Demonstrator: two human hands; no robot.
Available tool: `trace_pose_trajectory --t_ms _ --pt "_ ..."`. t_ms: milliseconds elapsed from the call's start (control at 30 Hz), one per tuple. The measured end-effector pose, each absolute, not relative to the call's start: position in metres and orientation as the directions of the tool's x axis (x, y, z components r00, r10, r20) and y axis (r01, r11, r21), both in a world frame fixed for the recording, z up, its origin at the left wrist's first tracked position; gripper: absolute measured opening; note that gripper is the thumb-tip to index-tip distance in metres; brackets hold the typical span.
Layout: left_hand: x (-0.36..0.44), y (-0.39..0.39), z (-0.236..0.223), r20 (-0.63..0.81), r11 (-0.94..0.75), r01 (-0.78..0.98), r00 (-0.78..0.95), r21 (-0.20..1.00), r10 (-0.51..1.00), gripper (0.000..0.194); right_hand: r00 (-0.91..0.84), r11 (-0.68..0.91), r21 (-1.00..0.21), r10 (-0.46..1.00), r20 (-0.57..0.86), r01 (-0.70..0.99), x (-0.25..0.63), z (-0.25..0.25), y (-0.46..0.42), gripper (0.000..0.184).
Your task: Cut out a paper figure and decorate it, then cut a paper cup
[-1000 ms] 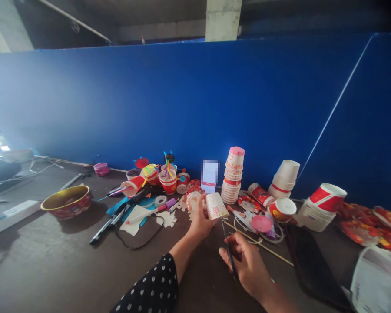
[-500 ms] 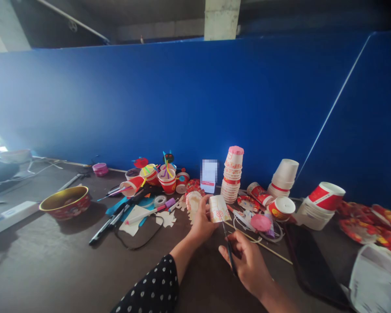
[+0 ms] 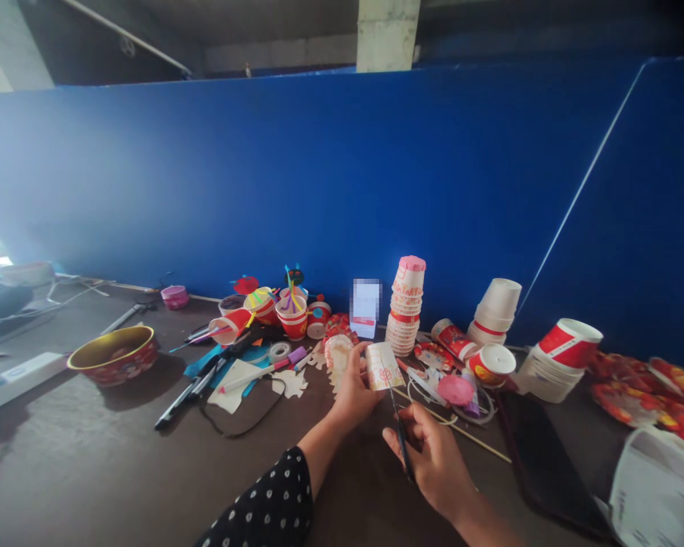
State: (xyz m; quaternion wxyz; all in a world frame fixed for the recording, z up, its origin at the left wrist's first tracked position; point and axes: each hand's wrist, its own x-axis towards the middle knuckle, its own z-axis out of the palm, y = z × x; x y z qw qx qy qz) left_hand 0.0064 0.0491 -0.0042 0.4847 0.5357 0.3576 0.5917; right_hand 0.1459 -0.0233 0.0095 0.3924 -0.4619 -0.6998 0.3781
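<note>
My left hand (image 3: 356, 389) is closed around a white paper cup (image 3: 381, 360) with orange and red flower drawings, its rim tilted down toward me. In my right hand (image 3: 430, 448) is a pair of dark scissors (image 3: 402, 444), blades pointing up and away. The blade tips meet the lower edge of the cup; whether they are cutting into it is too small to tell. Behind the cup rises a tall stack of paper cups (image 3: 406, 308) topped with pink. Cut paper scraps (image 3: 289, 383) lie left of my left hand.
Markers (image 3: 262, 372), a tape roll (image 3: 279, 351) and decorated cups (image 3: 292, 317) crowd the left side. A red bowl (image 3: 114, 358) stands farther left. To the right are cup stacks (image 3: 564, 357), a black phone-like slab (image 3: 547, 456), a thin stick (image 3: 482, 441) and red paper pieces (image 3: 627, 403).
The cup has turned very slightly in my left hand. Both hands keep nearly the same place, and the scissors stay at the cup's edge.
</note>
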Motion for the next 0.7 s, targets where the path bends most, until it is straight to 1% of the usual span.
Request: trace_pose_trajectory --t_ms 333,467,700 --pt "0.0072 0.0487 -0.0048 0.276 -0.268 -0.182 0.021 0.946 0.961 0.08 -0.276 0.287 -0.895 0.941 0.196 0.341 0.1452 0.0086 -0.0228 0.022" --pt "0.0072 0.0496 -0.004 0.271 -0.26 -0.201 0.025 0.944 0.962 0.081 -0.267 0.279 -0.89 0.945 0.188 0.36 0.145 0.01 -0.0228 0.022" --pt "0.0073 0.0487 -0.0039 0.275 -0.263 -0.204 0.033 0.943 0.961 0.082 -0.274 0.278 -0.896 0.943 0.187 0.346 0.1453 0.0093 -0.0226 0.022"
